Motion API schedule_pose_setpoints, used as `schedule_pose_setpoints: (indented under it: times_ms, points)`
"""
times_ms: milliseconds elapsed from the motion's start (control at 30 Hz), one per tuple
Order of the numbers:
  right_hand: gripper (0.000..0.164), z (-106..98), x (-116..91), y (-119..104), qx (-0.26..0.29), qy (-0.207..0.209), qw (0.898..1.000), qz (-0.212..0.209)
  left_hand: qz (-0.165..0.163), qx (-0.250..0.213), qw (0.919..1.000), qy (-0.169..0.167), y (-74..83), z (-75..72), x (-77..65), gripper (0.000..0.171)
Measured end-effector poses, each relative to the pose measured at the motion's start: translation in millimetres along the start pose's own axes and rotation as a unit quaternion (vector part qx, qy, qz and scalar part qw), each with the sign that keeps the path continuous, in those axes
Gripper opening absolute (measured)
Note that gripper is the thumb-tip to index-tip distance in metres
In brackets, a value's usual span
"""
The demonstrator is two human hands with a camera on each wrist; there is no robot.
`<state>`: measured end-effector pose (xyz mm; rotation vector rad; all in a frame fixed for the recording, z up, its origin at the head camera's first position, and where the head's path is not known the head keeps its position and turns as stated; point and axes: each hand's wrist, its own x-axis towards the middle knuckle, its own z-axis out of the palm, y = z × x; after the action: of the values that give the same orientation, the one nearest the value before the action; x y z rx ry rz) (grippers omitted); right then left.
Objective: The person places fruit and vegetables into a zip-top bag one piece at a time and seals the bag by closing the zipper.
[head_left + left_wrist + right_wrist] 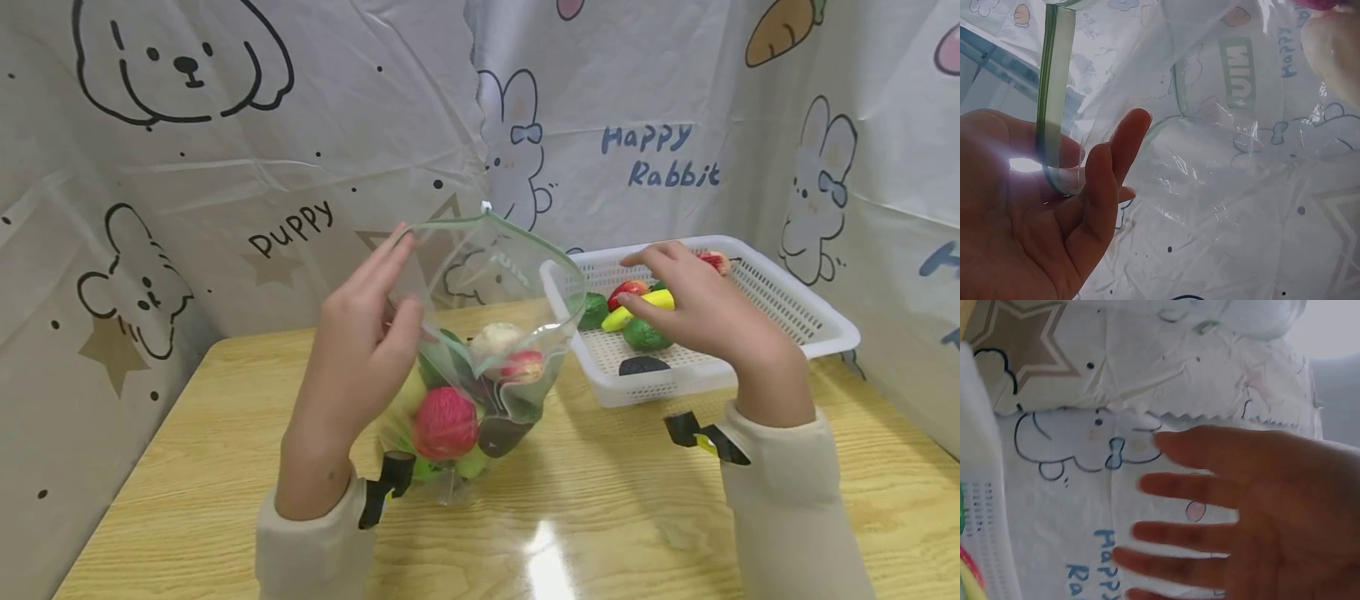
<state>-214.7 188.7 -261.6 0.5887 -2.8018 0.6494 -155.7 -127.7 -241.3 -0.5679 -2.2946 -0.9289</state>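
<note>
A clear zip bag (491,275) with a green-edged mouth stands upright and gaping on the table. Inside are a dark pink-red round fruit (446,423), a pale round piece (497,340), a red and yellow fruit (521,365) and several green and dark pieces. At the bag's left rim, my left hand (356,342) holds the edge between thumb and fingers, seen up close along the green strip (1054,81). My right hand (705,304) hovers over the white basket (825,333), its fingers (1179,537) apart and holding nothing. Its thumb is near a yellow banana-like piece (637,310).
Around the yellow piece in the basket lie green pieces (647,335), a red one (628,292), a dark one (642,365) and a red piece (714,263) at the back. The wooden table (600,508) meets a printed cloth backdrop (315,158).
</note>
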Motion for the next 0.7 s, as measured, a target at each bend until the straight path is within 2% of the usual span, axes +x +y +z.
schedule_pose_setpoints:
  times_ms: [100,200,500,600,700]
  points:
    - [0.048,4.0,2.7,14.4,-0.012,-0.082,0.996,0.039,-0.009,0.002,1.0,0.001,0.1,-1.1,0.2,0.053]
    - [0.046,12.4,8.3,30.5,-0.031,-0.126,0.99,0.052,-0.011,0.005,0.9999,0.001,0.1,-2.1,0.1,0.052]
    - [0.038,37.2,20.4,74.2,-0.046,-0.168,0.983,0.054,-0.019,0.007,0.9998,0.005,-3.1,-5.3,0.1,0.052]
    - [0.039,43.7,22.8,82.2,-0.045,-0.18,0.981,0.058,-0.02,0.007,0.9998,0.007,-4.2,-5.9,0.1,0.051]
    - [0.042,49.4,24.1,86.5,-0.038,-0.195,0.977,0.08,-0.019,0.006,0.9998,0.008,-4.8,-6.1,0.1,0.051]
